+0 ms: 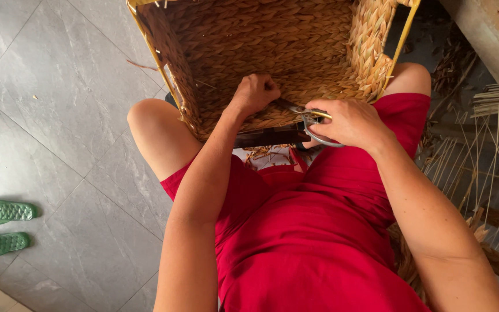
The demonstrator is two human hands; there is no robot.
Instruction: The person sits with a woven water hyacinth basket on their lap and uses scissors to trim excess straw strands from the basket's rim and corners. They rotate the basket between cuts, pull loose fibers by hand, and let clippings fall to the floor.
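Observation:
A woven straw basket [272,40] with a yellow frame rests tilted on my knees, its open side facing me. My left hand [256,91] is closed, pinching a strand on the weave inside the basket. My right hand [350,122] grips metal scissors [310,117] by the handle loops, their blades pointing left toward the left hand's fingers. A dark wooden bar [270,137] lies under the basket's near edge. Straw scraps [264,153] lie on my lap between my legs.
Grey tiled floor [47,104] spreads to the left, with a pair of green sandals [1,226] at the far left. Loose dried straw stalks [486,167] are piled on the right. A pale beam [486,40] runs across the upper right corner.

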